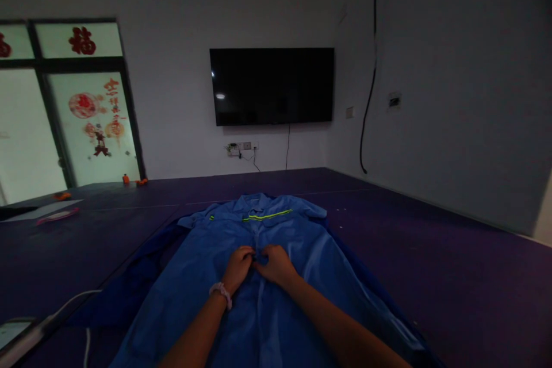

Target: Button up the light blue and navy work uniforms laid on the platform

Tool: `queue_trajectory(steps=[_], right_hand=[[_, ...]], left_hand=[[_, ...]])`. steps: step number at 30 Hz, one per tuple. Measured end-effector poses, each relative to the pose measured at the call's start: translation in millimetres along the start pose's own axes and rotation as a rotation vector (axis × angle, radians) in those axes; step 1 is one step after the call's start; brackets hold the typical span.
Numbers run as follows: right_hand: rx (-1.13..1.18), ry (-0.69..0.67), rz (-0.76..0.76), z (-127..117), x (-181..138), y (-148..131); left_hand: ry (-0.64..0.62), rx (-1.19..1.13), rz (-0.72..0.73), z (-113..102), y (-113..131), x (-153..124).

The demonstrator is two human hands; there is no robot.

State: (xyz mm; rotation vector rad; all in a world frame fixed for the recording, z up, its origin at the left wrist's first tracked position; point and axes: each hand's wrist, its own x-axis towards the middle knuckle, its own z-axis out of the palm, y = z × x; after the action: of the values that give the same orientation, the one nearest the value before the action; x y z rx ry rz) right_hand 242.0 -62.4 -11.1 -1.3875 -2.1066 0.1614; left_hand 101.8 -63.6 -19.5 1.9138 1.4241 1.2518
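Observation:
A light blue short-sleeved work shirt [207,259] with a yellow-green stripe across its chest lies face up, collar away from me. Darker blue cloth [125,287] shows beneath it on both sides. At the middle of the shirt's front placket, my left hand [238,267] has its fingers closed on the fabric edge. Close beside it, my right hand [275,264] pinches the placket from the other side. A small dark bit of cloth shows between the fingertips; any button there is too small to make out. A pale scrunchie [221,293] circles my left wrist.
The shirt rests on a wide purple surface [452,276]. A white cable [77,296] and a device with a lit screen [15,330] are at lower left. Farther left lie a pink-edged item [58,215] and small orange objects [126,178]. A television [273,86] hangs on the far wall.

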Motion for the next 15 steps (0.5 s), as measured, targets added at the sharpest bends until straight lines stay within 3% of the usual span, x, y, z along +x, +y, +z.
queue_trajectory(steps=[5, 15], right_hand=[[-0.128, -0.021, 0.000, 3, -5, -9], [0.195, 0.096, -0.025, 9, 10, 19]], left_hand=[[0.049, 0.080, 0.063, 0, 5, -2], [0.080, 0.165, 0.112, -2, 12, -4]])
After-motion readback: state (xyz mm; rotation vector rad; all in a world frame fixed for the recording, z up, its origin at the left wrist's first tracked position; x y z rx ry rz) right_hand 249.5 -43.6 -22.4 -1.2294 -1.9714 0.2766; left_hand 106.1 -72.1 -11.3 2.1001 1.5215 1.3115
